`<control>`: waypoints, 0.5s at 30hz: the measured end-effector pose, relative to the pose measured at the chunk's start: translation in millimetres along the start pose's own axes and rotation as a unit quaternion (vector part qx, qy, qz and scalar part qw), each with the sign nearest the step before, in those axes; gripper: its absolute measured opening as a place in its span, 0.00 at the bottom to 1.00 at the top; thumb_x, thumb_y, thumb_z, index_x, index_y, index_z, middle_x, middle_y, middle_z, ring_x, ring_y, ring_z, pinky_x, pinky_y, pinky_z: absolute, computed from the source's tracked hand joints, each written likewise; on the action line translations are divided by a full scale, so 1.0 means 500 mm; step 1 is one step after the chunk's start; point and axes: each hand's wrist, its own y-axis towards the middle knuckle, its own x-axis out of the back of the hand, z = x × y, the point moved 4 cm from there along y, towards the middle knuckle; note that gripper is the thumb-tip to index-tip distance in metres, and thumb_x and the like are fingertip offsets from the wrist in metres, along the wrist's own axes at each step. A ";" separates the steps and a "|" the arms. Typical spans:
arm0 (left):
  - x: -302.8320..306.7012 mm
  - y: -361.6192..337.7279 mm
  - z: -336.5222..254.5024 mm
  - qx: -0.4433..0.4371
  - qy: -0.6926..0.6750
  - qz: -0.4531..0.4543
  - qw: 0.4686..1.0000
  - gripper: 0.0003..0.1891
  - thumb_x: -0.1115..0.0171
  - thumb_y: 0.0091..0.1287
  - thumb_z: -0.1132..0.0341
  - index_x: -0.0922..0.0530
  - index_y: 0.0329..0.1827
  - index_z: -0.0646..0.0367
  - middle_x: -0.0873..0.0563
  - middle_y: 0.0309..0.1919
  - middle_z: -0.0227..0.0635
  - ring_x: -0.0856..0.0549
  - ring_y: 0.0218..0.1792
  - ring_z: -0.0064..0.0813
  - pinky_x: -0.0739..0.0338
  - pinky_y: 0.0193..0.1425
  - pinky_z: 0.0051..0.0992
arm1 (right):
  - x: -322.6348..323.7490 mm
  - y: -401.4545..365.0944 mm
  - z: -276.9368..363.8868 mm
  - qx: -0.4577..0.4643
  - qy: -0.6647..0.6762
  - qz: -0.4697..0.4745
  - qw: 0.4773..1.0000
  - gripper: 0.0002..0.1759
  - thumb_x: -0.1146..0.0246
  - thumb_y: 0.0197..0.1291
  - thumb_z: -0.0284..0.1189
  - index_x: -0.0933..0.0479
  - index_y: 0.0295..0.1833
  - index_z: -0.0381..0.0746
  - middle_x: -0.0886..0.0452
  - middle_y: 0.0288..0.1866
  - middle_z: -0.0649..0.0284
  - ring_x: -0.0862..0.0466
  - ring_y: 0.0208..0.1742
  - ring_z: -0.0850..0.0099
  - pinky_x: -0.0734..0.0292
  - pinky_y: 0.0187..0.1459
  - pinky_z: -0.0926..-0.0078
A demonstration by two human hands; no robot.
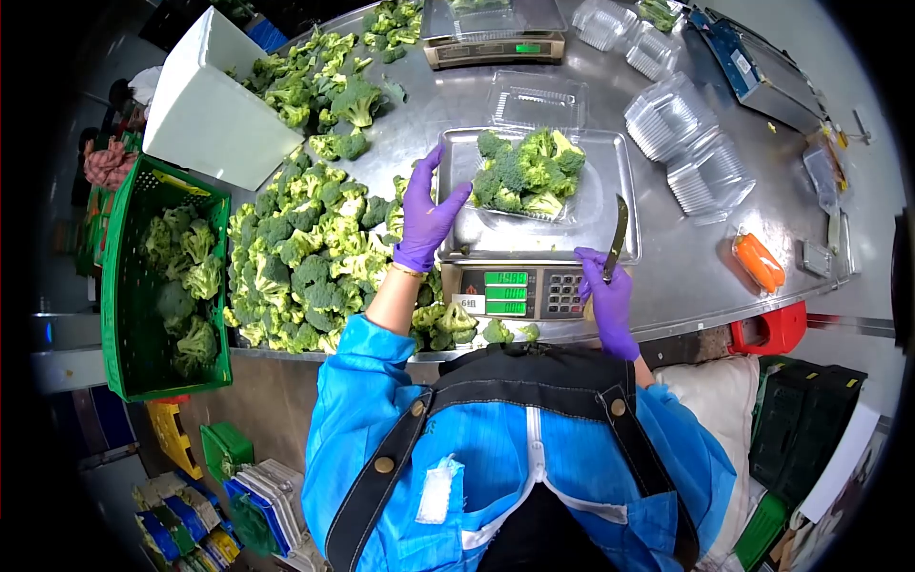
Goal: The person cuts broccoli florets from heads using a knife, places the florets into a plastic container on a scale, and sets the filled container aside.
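Note:
My left hand (428, 212), in a purple glove, is held open at the left edge of the scale's metal tray (496, 243), thumb and fingers apart. On that tray sits a clear plastic box filled with broccoli florets (534, 172). In my right hand (608, 294), also gloved, a knife (620, 229) is gripped with its dark curved blade pointing up, at the tray's lower right corner. The digital scale (524, 292) below the tray shows lit green displays and a keypad. A clear lid (539, 100) lies just behind the tray.
Loose broccoli florets (305, 253) are heaped on the left of the metal table. A green crate (167, 367) with broccoli and a tipped white bin (205, 114) stand beside them. Empty clear boxes (672, 114), a second scale (491, 50) and an orange-filled pack (759, 262) lie around.

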 end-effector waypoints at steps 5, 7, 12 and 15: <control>-0.034 -0.002 -0.037 -0.062 0.074 0.034 0.995 0.35 0.31 0.51 0.59 0.33 0.61 0.61 0.26 0.55 0.42 0.28 0.58 0.38 0.37 0.63 0.33 | -0.002 0.002 0.008 0.007 0.009 0.004 1.000 0.11 0.43 0.62 0.27 0.22 0.48 0.36 0.27 0.19 0.72 0.30 0.20 0.87 0.35 0.22 0.89; -0.061 0.006 -0.056 -0.148 0.130 0.047 0.979 0.37 0.29 0.48 0.56 0.33 0.61 0.60 0.25 0.54 0.43 0.28 0.57 0.41 0.37 0.63 0.34 | -0.002 -0.001 0.006 0.006 0.012 0.010 1.000 0.11 0.43 0.62 0.27 0.22 0.48 0.37 0.27 0.20 0.72 0.29 0.20 0.87 0.35 0.22 0.88; -0.101 0.028 -0.050 -0.194 0.235 0.076 0.949 0.36 0.29 0.46 0.56 0.31 0.60 0.59 0.23 0.51 0.44 0.26 0.51 0.43 0.33 0.55 0.34 | -0.007 -0.021 -0.020 -0.003 0.008 0.065 0.998 0.11 0.44 0.63 0.27 0.23 0.49 0.37 0.28 0.20 0.72 0.30 0.20 0.86 0.34 0.23 0.87; -0.095 0.028 -0.075 -0.153 0.157 0.038 0.975 0.29 0.32 0.46 0.59 0.27 0.53 0.58 0.22 0.39 0.39 0.25 0.44 0.40 0.38 0.58 0.37 | 0.007 -0.027 -0.037 -0.024 0.041 0.019 0.999 0.12 0.44 0.63 0.27 0.24 0.50 0.36 0.28 0.20 0.72 0.30 0.20 0.86 0.33 0.23 0.87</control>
